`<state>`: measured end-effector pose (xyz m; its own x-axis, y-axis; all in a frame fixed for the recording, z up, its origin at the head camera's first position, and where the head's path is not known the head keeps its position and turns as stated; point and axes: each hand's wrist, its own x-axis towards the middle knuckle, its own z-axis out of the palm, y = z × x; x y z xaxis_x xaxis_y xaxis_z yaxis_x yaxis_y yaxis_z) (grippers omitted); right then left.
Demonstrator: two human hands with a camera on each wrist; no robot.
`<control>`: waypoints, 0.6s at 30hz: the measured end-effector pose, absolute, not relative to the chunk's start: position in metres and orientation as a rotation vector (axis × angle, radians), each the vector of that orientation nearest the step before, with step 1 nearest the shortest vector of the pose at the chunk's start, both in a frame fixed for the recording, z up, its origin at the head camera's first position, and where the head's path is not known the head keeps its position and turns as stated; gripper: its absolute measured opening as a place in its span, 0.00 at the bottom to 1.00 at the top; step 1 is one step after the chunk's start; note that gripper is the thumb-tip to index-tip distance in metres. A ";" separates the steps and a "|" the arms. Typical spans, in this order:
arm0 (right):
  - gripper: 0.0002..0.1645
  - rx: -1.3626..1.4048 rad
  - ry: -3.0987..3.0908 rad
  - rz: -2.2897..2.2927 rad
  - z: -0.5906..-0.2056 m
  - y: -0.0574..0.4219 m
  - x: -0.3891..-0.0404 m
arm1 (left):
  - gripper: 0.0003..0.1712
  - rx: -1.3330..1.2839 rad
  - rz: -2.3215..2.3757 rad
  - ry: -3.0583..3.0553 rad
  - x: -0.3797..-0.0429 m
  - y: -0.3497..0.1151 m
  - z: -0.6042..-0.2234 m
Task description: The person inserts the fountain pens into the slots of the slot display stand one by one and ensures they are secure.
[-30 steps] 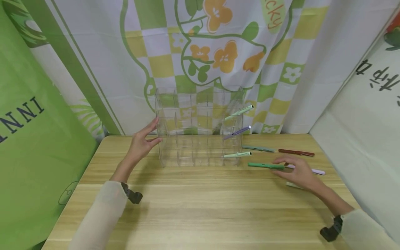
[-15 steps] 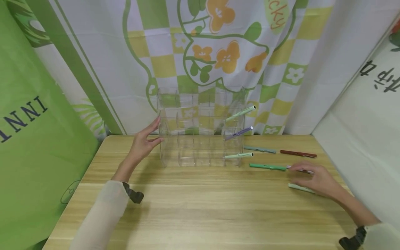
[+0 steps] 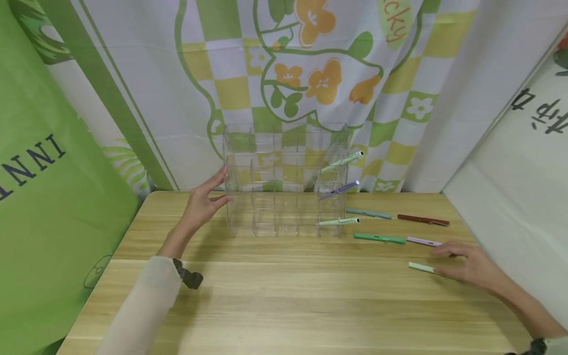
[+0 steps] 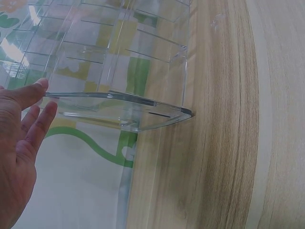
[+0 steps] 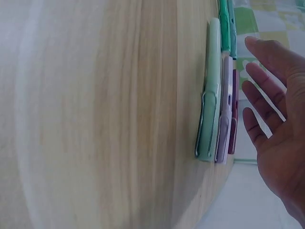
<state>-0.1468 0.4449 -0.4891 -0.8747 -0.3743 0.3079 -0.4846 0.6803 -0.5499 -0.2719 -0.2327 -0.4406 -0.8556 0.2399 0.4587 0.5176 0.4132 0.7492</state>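
A clear acrylic pen organizer [image 3: 286,197] with several compartments stands upright at the back of the table. My left hand [image 3: 199,207] holds its left side, with the thumb and fingers at the edge of the side panel [image 4: 119,98]. Toward the right, my right hand [image 3: 475,266] is over the pale green pen [image 3: 420,267], fingers spread apart and holding nothing. In the right wrist view the whole pale green pen [image 5: 209,95] lies on the wood, apart from the fingers. The lilac pen [image 3: 423,241] lies just behind it, partly hidden by the hand in the head view.
A green pen [image 3: 379,238], a grey-blue pen [image 3: 369,213] and a dark red pen [image 3: 423,220] lie right of the organizer. Two light green pens [image 3: 343,161] and a purple pen [image 3: 339,190] stick out of its right column. A patterned curtain [image 3: 319,59] hangs behind.
My right hand has let go of the green pen, leaving it on the table, and has moved right and toward me over the pale green pen. The left hand stays on the organizer.
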 end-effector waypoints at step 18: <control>0.23 0.654 -2.780 0.949 -0.498 0.468 -0.131 | 0.45 -0.672 -1.407 -2.382 -0.272 -0.232 -0.440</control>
